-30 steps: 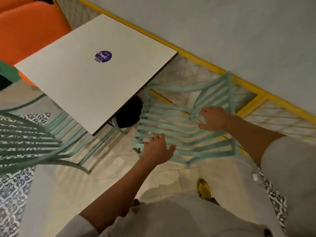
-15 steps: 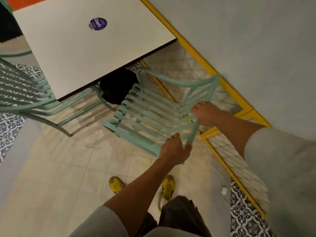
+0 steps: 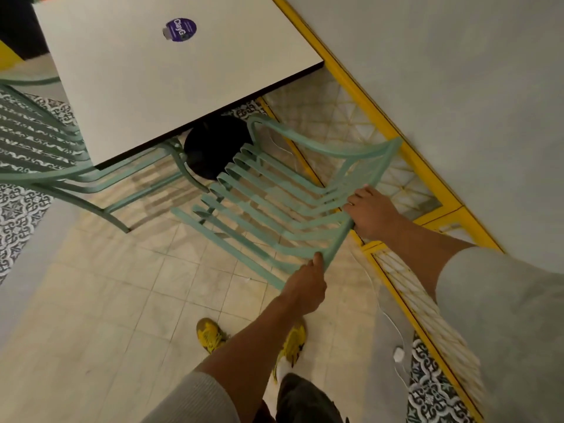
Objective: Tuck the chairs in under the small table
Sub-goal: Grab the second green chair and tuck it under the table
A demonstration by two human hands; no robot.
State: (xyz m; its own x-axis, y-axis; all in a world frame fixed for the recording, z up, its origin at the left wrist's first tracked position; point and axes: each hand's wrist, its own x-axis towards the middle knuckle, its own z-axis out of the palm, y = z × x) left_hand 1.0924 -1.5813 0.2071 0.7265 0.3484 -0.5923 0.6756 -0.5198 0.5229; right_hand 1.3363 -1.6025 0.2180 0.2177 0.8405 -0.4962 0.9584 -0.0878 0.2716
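Note:
A mint-green slatted chair (image 3: 274, 203) stands in front of me, its seat pointing at the small white square table (image 3: 171, 77). My left hand (image 3: 306, 286) grips the near lower corner of its backrest. My right hand (image 3: 370, 212) holds the top rail of the backrest further right. The seat's front edge lies just outside the table edge, beside the black round table base (image 3: 215, 151). A second green chair (image 3: 48, 151) stands at the left, its seat partly under the table.
A grey wall with a yellow-framed lattice panel (image 3: 406, 190) runs close along the right. A white cable with a charger (image 3: 398, 355) lies on the tiled floor by my yellow shoes (image 3: 210, 334). A purple sticker (image 3: 180, 29) is on the tabletop.
The view has shifted back and down. The chair has swung so its seat faces the table, and both hands have slid from the seat slats to the backrest.

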